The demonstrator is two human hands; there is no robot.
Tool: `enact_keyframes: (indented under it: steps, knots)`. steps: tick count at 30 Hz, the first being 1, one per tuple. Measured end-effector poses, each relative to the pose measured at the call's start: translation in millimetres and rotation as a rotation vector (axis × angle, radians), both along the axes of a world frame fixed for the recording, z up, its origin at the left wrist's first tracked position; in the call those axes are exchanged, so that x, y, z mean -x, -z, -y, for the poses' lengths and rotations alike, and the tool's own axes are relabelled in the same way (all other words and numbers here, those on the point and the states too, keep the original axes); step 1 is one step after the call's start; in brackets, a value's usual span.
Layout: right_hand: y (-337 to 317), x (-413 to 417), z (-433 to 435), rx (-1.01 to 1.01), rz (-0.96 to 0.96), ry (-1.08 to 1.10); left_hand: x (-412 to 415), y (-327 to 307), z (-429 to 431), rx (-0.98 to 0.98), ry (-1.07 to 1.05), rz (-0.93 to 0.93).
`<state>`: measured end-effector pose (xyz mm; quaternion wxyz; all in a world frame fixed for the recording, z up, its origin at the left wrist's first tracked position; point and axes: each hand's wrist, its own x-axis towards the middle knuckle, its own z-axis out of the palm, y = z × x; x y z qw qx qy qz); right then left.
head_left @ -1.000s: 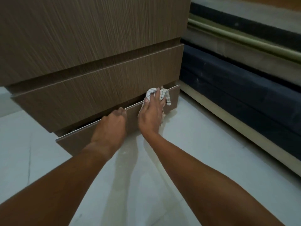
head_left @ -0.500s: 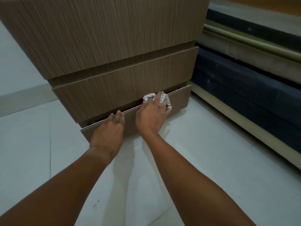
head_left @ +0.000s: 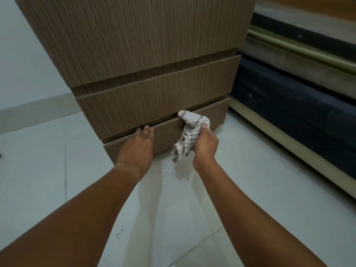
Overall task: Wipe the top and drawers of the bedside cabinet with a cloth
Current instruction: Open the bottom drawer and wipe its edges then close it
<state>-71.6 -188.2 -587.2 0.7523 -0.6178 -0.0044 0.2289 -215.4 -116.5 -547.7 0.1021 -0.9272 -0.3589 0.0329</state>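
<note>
A brown wood-grain bedside cabinet [head_left: 138,39] stands in front of me with a middle drawer [head_left: 154,97] and a bottom drawer [head_left: 212,114] near the floor. My left hand [head_left: 137,149] lies flat on the bottom drawer's front, fingertips at its top edge. My right hand [head_left: 205,143] grips a white checked cloth [head_left: 189,132]. The cloth's upper end touches the bottom drawer's top edge and its lower end hangs loose in front of the drawer.
A bed base with dark blue padding [head_left: 292,105] and a pale wooden rail [head_left: 289,147] runs along the right. White floor tiles [head_left: 48,180] spread left and below. A pale wall skirting [head_left: 34,112] runs behind the cabinet at the left.
My right hand has pulled back off the bottom drawer's front and now holds the cloth bunched, with part of it dangling. The bottom drawer sits further in. The view has shifted so the cabinet appears further right.
</note>
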Motion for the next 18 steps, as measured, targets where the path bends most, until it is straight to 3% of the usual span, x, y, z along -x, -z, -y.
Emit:
enact_keyframes:
  steps: [3,6,9,12,15,18]
  knots:
    - [-19.7,-27.6,-1.0,-0.094,-0.122,0.114,-7.2,-0.3,-1.4,-0.03,-0.013,-0.026]
    - [-46.7,-38.2,-12.0,-0.159,-0.088,0.091,-11.7,0.9,-5.2,-0.05,-0.039,-0.089]
    - [-56.9,-21.8,-35.9,-0.056,0.11,-0.084,-16.9,-7.4,-5.6,0.016,-0.061,-0.073]
    - [-38.3,3.0,-58.4,0.06,0.416,-0.169,-16.2,-36.2,-4.5,0.056,-0.036,0.062]
    - [-24.6,3.0,-63.9,0.127,0.572,-0.188,-17.5,-61.2,-4.9,-0.187,0.209,0.242]
    - [-35.3,-27.6,-69.4,0.155,0.643,-0.123,-30.5,-73.3,-13.9,-0.384,0.281,0.146]
